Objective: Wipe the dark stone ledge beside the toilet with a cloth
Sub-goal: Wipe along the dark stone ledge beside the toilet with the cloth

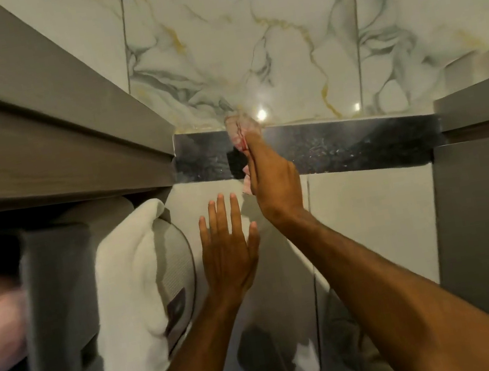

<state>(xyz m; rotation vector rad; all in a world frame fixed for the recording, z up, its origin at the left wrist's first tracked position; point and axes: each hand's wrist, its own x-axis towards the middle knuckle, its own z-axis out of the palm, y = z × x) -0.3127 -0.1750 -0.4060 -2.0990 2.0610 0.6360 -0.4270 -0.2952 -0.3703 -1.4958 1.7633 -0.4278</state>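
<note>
The dark stone ledge (343, 144) runs across the middle of the view, glossy and speckled, under a marble wall. My right hand (272, 177) reaches up over its front edge and presses a pale pink and white cloth (239, 132) onto the ledge top. Part of the cloth hangs below my palm. My left hand (228, 249) is held flat with fingers spread against the grey panel below the ledge, holding nothing. No toilet is in view.
A grey wooden cabinet (33, 130) juts out on the left. A white towel (130, 285) hangs under it beside a round white holder (175, 271). Another grey unit (478, 100) stands at the right. The glossy grey panel (372, 222) below shows reflections.
</note>
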